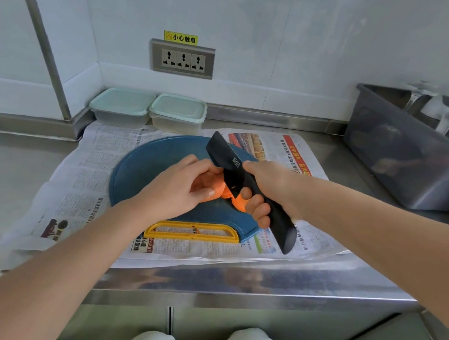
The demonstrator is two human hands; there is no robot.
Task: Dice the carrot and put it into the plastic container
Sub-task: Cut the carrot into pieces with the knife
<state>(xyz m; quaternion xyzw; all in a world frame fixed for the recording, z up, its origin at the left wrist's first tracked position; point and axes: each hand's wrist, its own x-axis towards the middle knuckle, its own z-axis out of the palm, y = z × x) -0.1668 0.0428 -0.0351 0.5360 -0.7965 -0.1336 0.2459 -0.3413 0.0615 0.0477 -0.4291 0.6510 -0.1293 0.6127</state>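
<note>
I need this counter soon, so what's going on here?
A person is cutting a carrot on a round blue cutting board laid over newspaper. The left hand holds the carrot while the right hand grips the handle of a black knife, its blade against the carrot. The carrot looks only partly cut. Two plastic containers sit by the wall behind the board, both with lids on. A yellow peeler lies in front of the board.

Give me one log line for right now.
phase: cutting | left hand: holds carrot on cutting board | right hand: grips knife, blade at carrot | plastic containers: lidded, behind board
</note>
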